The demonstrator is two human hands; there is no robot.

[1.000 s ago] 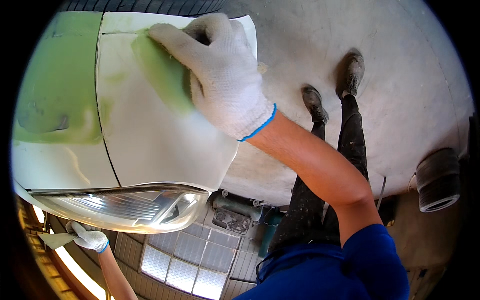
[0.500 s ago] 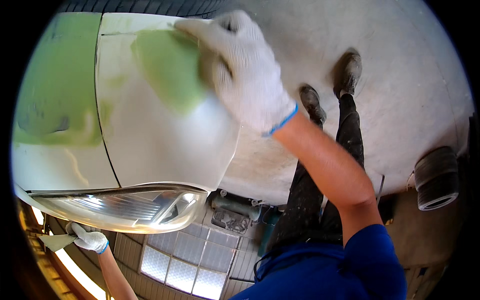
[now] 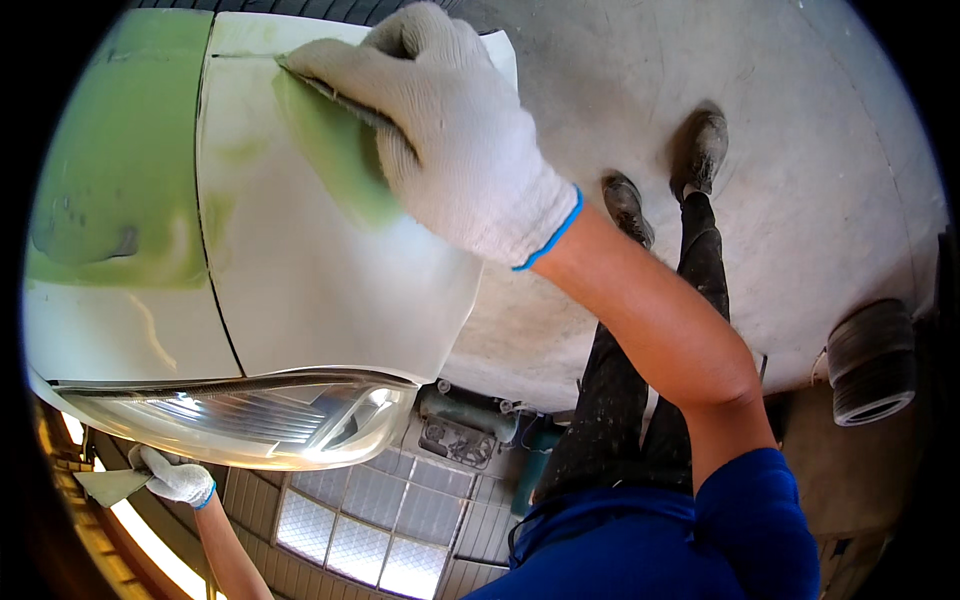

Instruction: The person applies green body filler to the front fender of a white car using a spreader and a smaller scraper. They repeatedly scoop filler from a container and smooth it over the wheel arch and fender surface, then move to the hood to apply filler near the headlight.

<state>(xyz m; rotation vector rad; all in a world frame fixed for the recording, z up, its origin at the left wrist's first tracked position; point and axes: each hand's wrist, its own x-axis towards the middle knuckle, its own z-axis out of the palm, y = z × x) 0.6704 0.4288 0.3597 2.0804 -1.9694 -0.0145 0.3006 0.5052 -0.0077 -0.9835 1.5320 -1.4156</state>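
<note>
My right hand (image 3: 460,140), in a white knit glove with a blue cuff, is closed on a thin flat spreader (image 3: 345,103), seen nearly edge-on. The spreader's edge lies against the white car body panel (image 3: 320,290), over a smooth patch of light green putty (image 3: 330,150). My hand hides part of this patch. Lower left, beyond the headlight (image 3: 250,415), my gloved left hand (image 3: 180,480) is closed around a flat, pale grey-green scraper-like blade (image 3: 110,486). Its handle is hidden in the fingers.
Left of a dark panel gap, a larger green filler area (image 3: 120,150) covers another panel. A tyre (image 3: 290,10) shows at the top edge. Stacked tyres (image 3: 872,362) stand at right on the concrete floor (image 3: 800,200). Dark machinery (image 3: 460,430) sits beyond the headlight.
My right hand has moved left with the spreader across the green patch, and the spreader's edge now shows more clearly. The left hand with its blade has hardly moved.
</note>
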